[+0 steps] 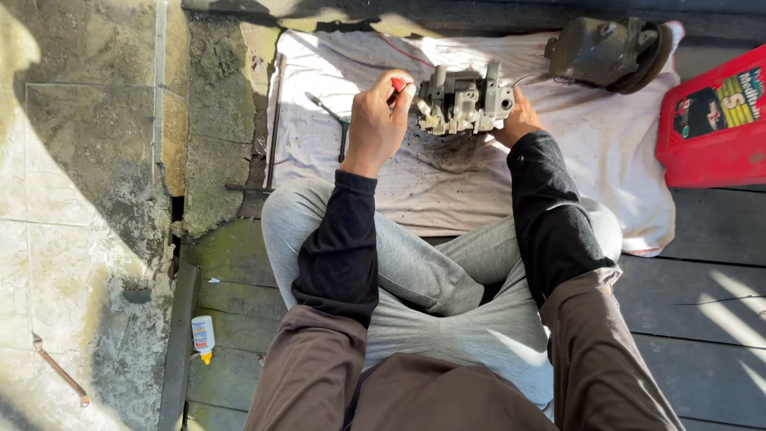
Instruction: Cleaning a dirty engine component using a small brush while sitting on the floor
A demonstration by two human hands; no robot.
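Red rectangular can (pixel 714 120) far right; small white bottle (pixel 203 337) lower left.

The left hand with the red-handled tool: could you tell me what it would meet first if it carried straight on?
The left hand points right, so it would probably first meet the grey metal carburettor-like part steadied by the right hand.

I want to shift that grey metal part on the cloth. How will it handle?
The metal part looks like solid cast metal, so probably heavy and stiff. Its lumpy, uneven shape may rock or tip. The stained cloth hints at grease, so possibly slippery.
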